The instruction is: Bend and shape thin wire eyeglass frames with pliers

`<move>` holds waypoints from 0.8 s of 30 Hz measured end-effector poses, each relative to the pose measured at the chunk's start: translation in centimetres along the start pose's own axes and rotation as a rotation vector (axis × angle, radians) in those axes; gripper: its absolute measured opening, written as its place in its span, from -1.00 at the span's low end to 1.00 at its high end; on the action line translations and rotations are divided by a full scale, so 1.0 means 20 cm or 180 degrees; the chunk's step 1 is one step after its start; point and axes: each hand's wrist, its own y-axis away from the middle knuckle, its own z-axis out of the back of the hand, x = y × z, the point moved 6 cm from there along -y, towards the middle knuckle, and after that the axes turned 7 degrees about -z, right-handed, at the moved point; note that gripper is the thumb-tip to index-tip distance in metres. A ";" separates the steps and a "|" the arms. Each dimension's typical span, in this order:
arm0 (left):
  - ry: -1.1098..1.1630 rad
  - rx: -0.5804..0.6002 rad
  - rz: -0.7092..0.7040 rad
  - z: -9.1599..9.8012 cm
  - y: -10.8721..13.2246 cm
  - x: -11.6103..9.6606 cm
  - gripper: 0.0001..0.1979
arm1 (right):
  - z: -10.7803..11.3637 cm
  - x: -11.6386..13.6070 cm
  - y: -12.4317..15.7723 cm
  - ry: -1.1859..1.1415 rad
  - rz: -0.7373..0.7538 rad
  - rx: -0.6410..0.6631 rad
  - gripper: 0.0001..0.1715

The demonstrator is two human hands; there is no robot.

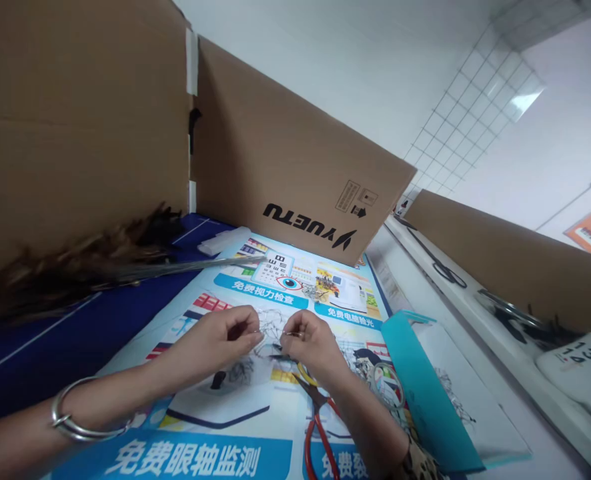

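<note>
The bracelet [68,429] looks smooth, polished metal; the wire [271,325] thin metal; the red handles [309,445] smooth plastic; the box [285,153] matt cardboard; the poster [210,413] smooth, printed

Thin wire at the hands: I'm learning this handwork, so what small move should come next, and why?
Perhaps raise both hands slightly. The left hand and right hand are close together, apparently pinching thin wire, which shows tangled between them. A red-handled tool lies close to the right one, so a little height could help avoid snagging.
</note>
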 end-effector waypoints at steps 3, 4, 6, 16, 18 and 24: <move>-0.0053 0.0001 -0.0029 0.05 -0.01 -0.08 -0.79 | -0.01 0.09 -0.01 0.0905 0.0347 -0.0413 -0.81; 0.0042 0.0018 -0.0024 0.06 -0.02 -0.10 -0.78 | -0.01 0.14 0.00 0.1284 0.0564 -0.0584 -0.78; 0.0437 0.0076 0.0038 0.07 -0.02 -0.14 -0.78 | -0.02 0.23 0.02 0.1853 0.1043 -0.0841 -0.71; 0.1615 -0.0209 0.0295 0.17 0.07 -0.25 -0.82 | -0.01 0.33 -0.01 0.0109 0.0216 0.0796 -0.82; 0.1793 -0.0104 0.0369 0.16 0.09 -0.27 -0.85 | -0.01 0.34 0.00 -0.0009 0.0144 0.1074 -0.82; 0.1819 0.0073 0.0176 0.15 0.06 -0.41 -0.89 | -0.01 0.41 0.03 -0.0244 0.0367 0.1401 -0.76</move>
